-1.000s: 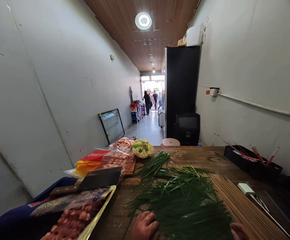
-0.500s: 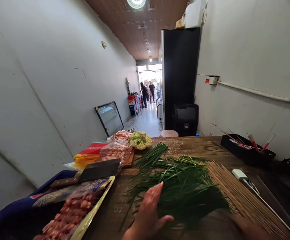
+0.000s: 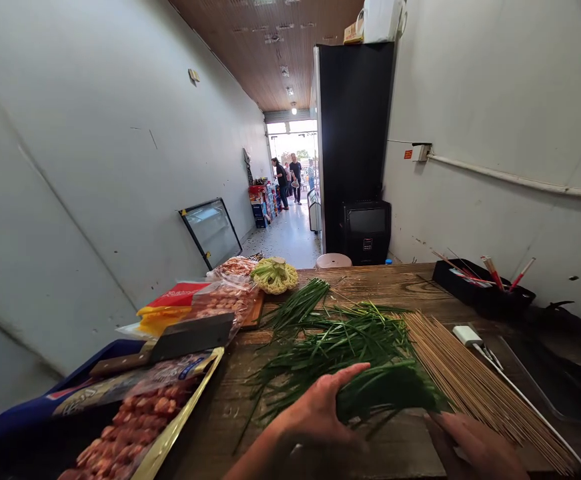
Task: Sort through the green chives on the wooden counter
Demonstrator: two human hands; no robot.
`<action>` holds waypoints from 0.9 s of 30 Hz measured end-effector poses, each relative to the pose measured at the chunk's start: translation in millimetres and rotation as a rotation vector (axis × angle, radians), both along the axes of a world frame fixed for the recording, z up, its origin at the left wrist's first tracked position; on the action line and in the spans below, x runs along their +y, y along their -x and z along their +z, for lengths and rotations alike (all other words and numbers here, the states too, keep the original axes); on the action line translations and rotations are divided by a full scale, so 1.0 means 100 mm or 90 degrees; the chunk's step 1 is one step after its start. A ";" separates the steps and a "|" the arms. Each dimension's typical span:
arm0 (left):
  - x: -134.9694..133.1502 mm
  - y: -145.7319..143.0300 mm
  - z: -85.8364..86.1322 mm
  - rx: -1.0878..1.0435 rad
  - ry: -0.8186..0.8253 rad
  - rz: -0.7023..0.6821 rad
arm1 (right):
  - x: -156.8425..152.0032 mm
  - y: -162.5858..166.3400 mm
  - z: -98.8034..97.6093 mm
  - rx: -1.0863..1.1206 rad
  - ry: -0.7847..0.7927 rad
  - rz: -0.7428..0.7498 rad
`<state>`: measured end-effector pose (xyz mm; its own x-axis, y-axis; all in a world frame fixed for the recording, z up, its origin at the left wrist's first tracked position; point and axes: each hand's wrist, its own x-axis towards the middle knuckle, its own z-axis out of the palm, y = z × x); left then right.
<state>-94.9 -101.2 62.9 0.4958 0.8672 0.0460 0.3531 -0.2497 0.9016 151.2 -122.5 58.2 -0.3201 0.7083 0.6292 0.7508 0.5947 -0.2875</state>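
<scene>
Loose green chives [image 3: 340,340] are spread across the wooden table in front of me. Nearer to me, a flat bunch of chives [image 3: 393,390] is held slightly above the tabletop. My left hand [image 3: 317,407] is at the bunch's left end, index finger stretched along the top and thumb spread below, with the leaf ends between them. At the right end, my right hand [image 3: 470,443] has its fingers closed on the bunch; part of that hand is cut off by the lower edge. Thin wooden skewers [image 3: 475,373] lie in a long pile just right of the chives.
To the left, a cleaver [image 3: 193,337] rests across packaged meat [image 3: 135,420] in a blue tray [image 3: 0,427]. A cauliflower [image 3: 274,277] and bagged meat [image 3: 225,297] sit farther back. A black box [image 3: 463,283], a white charger [image 3: 467,335] and its cable are on the right.
My left hand has moved right to the end of the chive bunch. The bunch and my right hand, blurred before, show more clearly. The whole view has shifted slightly.
</scene>
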 end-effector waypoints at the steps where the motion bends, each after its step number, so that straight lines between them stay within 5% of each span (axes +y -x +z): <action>1: -0.01 -0.03 -0.02 -0.012 0.025 -0.005 | 0.02 0.03 -0.02 0.010 -0.007 -0.022; 5: -0.05 -0.13 -0.04 -0.015 0.125 0.029 | 0.11 0.16 -0.09 0.071 -0.066 -0.083; 8: -0.07 -0.05 -0.01 0.065 0.077 0.083 | 0.13 0.23 -0.20 0.104 -0.076 -0.112; 14: -0.23 0.40 -0.07 0.367 0.025 0.116 | -0.05 0.39 -0.67 0.153 -0.020 -0.026; 18: -0.34 0.73 -0.12 0.459 0.063 0.102 | -0.18 0.36 -0.86 0.155 0.081 -0.086; 22: -0.27 0.96 -0.03 0.457 0.055 0.083 | -0.18 0.22 -0.88 0.108 0.055 -0.141; 27: 0.19 0.52 0.06 0.482 -0.160 0.162 | -0.13 0.15 -0.90 0.087 0.040 -0.128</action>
<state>-147.3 -81.9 68.8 0.2615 0.9651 -0.0132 0.9134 -0.2431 0.3265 136.1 -135.9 -31.8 -0.0841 0.7883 0.6095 0.8037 0.4152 -0.4262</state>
